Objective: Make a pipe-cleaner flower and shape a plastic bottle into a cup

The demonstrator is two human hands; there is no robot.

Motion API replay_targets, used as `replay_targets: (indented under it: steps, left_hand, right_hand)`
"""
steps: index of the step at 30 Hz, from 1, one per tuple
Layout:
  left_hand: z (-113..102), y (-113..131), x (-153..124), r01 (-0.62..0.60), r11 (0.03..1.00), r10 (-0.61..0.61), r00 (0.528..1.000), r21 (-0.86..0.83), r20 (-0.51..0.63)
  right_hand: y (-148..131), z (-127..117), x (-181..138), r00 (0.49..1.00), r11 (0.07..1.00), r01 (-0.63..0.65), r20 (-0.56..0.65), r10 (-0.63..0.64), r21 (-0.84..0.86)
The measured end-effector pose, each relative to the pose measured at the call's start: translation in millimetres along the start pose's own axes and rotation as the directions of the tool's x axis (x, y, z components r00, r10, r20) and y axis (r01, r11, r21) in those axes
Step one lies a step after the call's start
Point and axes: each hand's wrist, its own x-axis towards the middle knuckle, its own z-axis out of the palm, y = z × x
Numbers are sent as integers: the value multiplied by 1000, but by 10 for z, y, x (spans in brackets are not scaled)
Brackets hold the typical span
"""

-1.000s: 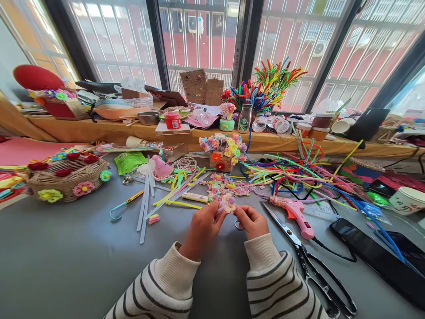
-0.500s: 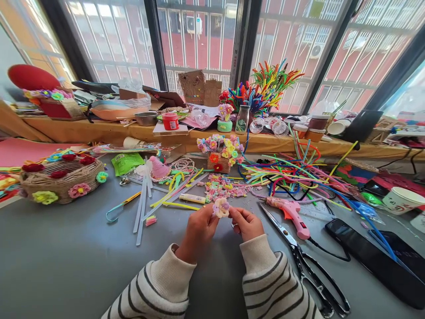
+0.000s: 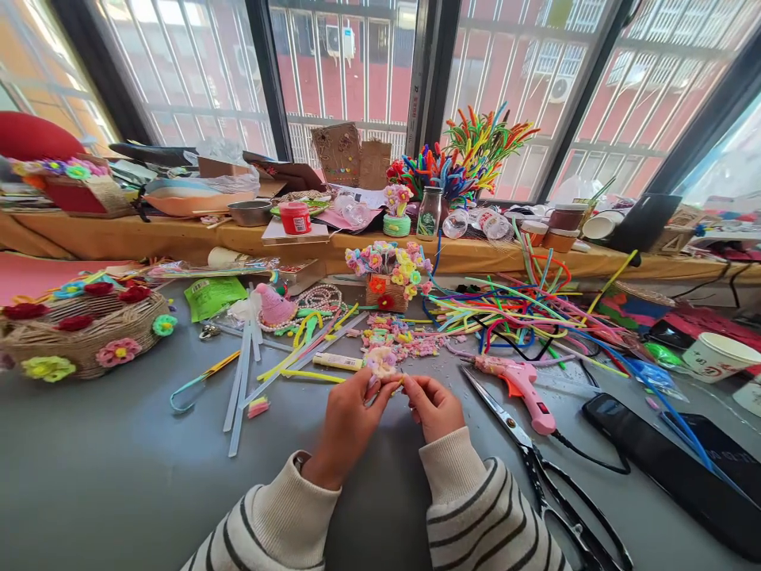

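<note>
Low over the grey table (image 3: 119, 476), my two hands meet in front of me. My left hand (image 3: 348, 416) is closed, pinching a small pastel pipe-cleaner flower (image 3: 380, 361) by its base. My right hand (image 3: 433, 406) is closed too, its fingertips pinching the flower's short yellow stem (image 3: 397, 385) beside the left fingers. Just beyond the flower lies a scatter of small pastel flowers (image 3: 404, 337).
A pink glue gun (image 3: 523, 381) and large scissors (image 3: 535, 460) lie right of my hands, a black phone (image 3: 671, 460) further right. Loose pipe cleaners (image 3: 523, 309), a flower basket (image 3: 389, 277), glue sticks (image 3: 241, 381) and a woven basket (image 3: 77, 329) crowd the table.
Both hands have lowered slightly and turned the flower, so it now points away from me. The view has shifted a little to the right.
</note>
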Motion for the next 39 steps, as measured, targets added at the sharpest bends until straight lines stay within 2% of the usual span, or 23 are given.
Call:
replay_targets:
  steps: [8, 15, 18, 21, 26, 29, 32, 35, 39]
  left_hand:
    - [3, 1, 32, 7, 1000, -7, 999, 8, 40]
    - [-9, -13, 34, 39, 999, -36, 995, -27, 88]
    - [-29, 2, 33, 64, 995, -55, 992, -73, 112]
    - [-58, 29, 36, 87, 981, -62, 987, -172, 146]
    - [-71, 35, 41, 157, 907, -76, 974, -390, 215]
    - [-58, 14, 46, 251, 804, -101, 951, -540, 291]
    - [-37, 3, 49, 337, 714, -125, 924, -613, 363]
    - [-17, 11, 46, 369, 704, -135, 909, -607, 395]
    - [-35, 20, 39, 332, 753, -108, 914, -568, 390]
  right_hand:
    - [57, 10, 18, 1000, 1000, -4, -1, 4, -10]
    - [62, 18, 0, 998, 996, 55, -13, -56, -67]
    - [35, -21, -2, 998, 995, 58, -20, -60, -87]
    - [22, -73, -1, 992, 979, 105, -49, -115, -176]
    - [30, -101, -11, 976, 922, 185, -48, -213, -340]
    - [16, -98, -20, 959, 888, 256, -16, -284, -382]
    - [6, -98, -29, 935, 852, 331, 24, -353, -405]
    - [12, -94, -33, 927, 839, 346, 18, -374, -420]
    - [-7, -97, -24, 935, 846, 304, -36, -354, -438]
